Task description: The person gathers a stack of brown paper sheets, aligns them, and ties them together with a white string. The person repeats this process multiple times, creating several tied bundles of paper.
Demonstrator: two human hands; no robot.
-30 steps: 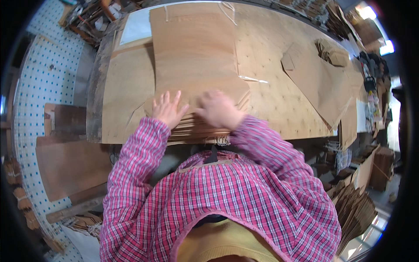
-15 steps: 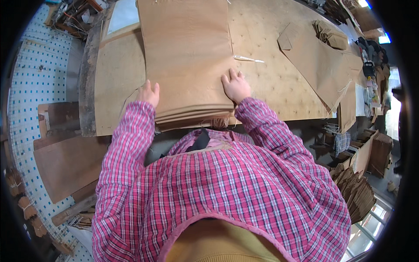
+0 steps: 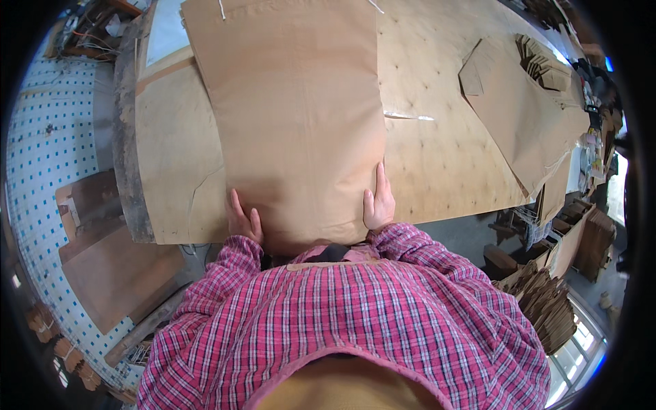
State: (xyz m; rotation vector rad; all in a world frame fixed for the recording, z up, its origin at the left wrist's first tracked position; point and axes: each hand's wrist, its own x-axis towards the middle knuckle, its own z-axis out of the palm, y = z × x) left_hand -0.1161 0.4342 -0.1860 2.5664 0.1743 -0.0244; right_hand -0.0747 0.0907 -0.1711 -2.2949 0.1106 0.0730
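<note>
A stack of large brown paper bags point(image 3: 301, 116) lies lengthwise in front of me. Its near end reaches past the table edge to my torso, and only the top one shows fully. White strings stick out at its far corners. My left hand point(image 3: 246, 220) presses the left side near the close end, fingers stretched and thumb apart. On the opposite side my right hand point(image 3: 380, 203) rests with straight fingers along the edge and its thumb on the top face. What lies under the stack is hidden.
The stack rests on a plywood table point(image 3: 437, 157). A white strip point(image 3: 408, 117) lies right of it. Farther right are more brown paper pieces point(image 3: 526, 116) with folded ones on top. Brown boards point(image 3: 123, 273) stand at lower left; bundled folded paper point(image 3: 543, 307) is at lower right.
Both hands have come nearer my body, and the stack has shifted toward me. Its layered near edge, visible before, is now hidden. My hands went from the top face to the sides.
</note>
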